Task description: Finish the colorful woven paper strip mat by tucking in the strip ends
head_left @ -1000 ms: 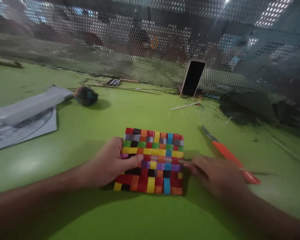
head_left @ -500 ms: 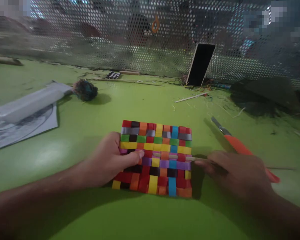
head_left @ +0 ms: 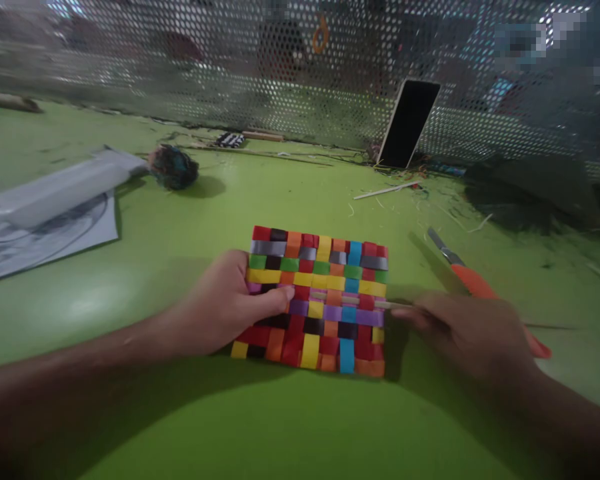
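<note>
A mat woven of many-coloured paper strips lies flat on the green table. My left hand grips its left edge, thumb pressed on top and fingers curled around it. My right hand is closed in a pinch on a thin wooden stick. The stick runs leftward into the weave along the purple row, passing under and over the strips.
An orange-handled craft knife lies just behind my right hand. A dark phone leans on the perforated metal screen. Printed paper with a roll, a dark tuft and loose sticks lie further off.
The mat and both hands keep their hold. The view has shifted slightly, so the mat sits a little higher and to the right. The stick stays threaded in the purple row.
</note>
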### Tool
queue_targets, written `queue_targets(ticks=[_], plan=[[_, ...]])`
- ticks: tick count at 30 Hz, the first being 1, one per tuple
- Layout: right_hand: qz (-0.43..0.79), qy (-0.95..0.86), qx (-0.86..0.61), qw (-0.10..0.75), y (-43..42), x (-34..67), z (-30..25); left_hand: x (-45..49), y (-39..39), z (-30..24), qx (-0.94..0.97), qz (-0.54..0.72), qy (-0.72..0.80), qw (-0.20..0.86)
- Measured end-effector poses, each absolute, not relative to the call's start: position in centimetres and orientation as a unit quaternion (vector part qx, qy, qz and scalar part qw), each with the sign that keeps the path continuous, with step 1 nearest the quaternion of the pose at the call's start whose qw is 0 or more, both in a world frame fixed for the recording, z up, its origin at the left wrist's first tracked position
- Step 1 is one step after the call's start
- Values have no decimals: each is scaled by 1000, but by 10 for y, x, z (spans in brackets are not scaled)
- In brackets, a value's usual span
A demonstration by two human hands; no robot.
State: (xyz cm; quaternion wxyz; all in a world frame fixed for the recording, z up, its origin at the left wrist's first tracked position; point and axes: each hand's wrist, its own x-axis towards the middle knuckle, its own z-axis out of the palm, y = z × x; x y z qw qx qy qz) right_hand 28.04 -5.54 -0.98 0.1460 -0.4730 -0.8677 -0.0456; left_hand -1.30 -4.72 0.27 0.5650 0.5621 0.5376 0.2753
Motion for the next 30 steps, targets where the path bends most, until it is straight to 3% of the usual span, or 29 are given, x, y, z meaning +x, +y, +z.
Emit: queue_targets(ticks=[20,26,30], plan=[[5,-858,-495,135,-55,282,-1,-10,-56,1,607,288,549,497],[61,-808,-557,181,-54,261,10,-9,-61,-5,628,321,570,423],[66,-818,-523,230,-51,224,15,-5,-66,-4,649,324,555,407]])
